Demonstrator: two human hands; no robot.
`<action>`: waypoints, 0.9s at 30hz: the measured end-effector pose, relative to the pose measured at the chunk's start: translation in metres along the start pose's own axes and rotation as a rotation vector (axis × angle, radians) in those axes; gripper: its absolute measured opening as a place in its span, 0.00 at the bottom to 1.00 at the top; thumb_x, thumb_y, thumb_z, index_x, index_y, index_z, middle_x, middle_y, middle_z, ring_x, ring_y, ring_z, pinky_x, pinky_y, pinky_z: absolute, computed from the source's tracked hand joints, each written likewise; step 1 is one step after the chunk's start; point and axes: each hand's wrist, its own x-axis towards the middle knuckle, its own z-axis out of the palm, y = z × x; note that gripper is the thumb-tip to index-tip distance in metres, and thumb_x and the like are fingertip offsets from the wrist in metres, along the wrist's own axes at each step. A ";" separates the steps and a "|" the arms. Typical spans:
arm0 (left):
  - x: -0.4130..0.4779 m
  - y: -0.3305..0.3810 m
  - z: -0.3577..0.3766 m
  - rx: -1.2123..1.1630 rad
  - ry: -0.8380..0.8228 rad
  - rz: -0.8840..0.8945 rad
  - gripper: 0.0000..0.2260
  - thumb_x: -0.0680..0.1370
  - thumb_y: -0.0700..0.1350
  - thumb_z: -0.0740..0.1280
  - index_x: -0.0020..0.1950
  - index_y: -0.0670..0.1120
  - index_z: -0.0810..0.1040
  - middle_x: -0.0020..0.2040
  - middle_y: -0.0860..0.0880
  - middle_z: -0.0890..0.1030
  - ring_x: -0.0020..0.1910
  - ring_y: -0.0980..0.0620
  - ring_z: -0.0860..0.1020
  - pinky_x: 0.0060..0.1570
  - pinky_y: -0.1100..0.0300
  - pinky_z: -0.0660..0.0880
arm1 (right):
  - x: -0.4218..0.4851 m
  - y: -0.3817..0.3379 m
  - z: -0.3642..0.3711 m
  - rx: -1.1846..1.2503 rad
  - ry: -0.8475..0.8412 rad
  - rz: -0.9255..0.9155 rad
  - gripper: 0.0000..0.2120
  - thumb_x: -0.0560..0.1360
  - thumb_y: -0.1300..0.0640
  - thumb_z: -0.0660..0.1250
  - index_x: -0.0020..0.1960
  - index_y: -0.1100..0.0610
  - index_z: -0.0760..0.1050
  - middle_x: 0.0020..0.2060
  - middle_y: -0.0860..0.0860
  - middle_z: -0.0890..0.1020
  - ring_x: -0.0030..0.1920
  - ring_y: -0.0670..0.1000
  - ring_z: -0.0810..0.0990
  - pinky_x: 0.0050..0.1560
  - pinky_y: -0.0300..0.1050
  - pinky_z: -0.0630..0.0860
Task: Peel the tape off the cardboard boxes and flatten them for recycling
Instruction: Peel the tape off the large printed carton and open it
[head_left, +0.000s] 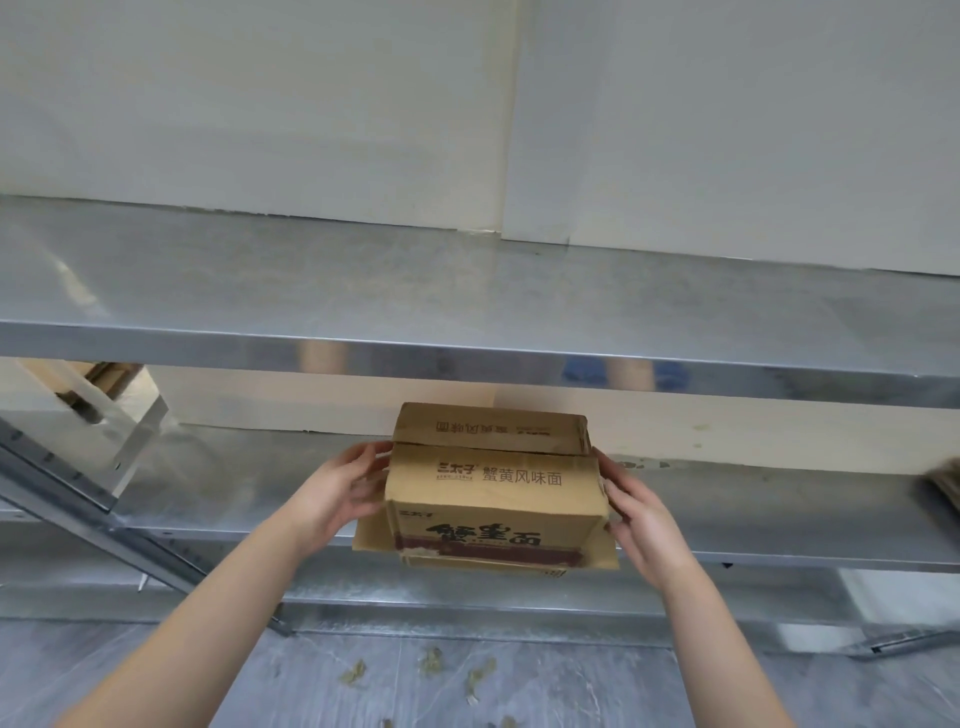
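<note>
box (493, 499) | left hand (343, 493), right hand (639, 525) on sides | underside hidden

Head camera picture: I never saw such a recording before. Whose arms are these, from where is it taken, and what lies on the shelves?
There is no machine here. A person wears one camera on the head, which looks forward and down, so the two bare arms are the person's own. The left hand and the right hand lie with rather straight fingers against the two sides of a brown cardboard box printed with Chinese characters. Its top flaps are closed. The box is at the front edge of the middle metal shelf; whether it is lifted, I cannot tell. The upper shelf is above it. Small crumpled scraps lie on the grey floor.
</note>
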 end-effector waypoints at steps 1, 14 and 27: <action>0.000 -0.001 0.001 0.054 0.020 0.012 0.13 0.80 0.45 0.63 0.64 0.44 0.74 0.58 0.45 0.82 0.58 0.44 0.80 0.54 0.48 0.78 | -0.002 -0.003 0.003 0.000 0.002 0.003 0.18 0.78 0.56 0.65 0.68 0.50 0.73 0.59 0.47 0.83 0.58 0.45 0.81 0.50 0.41 0.77; -0.006 -0.002 0.011 0.059 0.053 0.030 0.14 0.79 0.42 0.66 0.64 0.45 0.73 0.58 0.45 0.82 0.53 0.48 0.83 0.48 0.52 0.79 | -0.003 0.000 0.002 -0.031 -0.046 0.017 0.22 0.79 0.58 0.62 0.73 0.52 0.68 0.62 0.47 0.81 0.64 0.48 0.77 0.55 0.44 0.75; -0.017 0.011 0.003 0.531 -0.173 0.126 0.33 0.75 0.42 0.73 0.74 0.60 0.60 0.69 0.62 0.71 0.62 0.62 0.76 0.65 0.58 0.72 | -0.007 -0.011 -0.012 -0.139 -0.265 0.086 0.41 0.67 0.46 0.77 0.75 0.46 0.63 0.68 0.50 0.76 0.66 0.52 0.76 0.56 0.47 0.77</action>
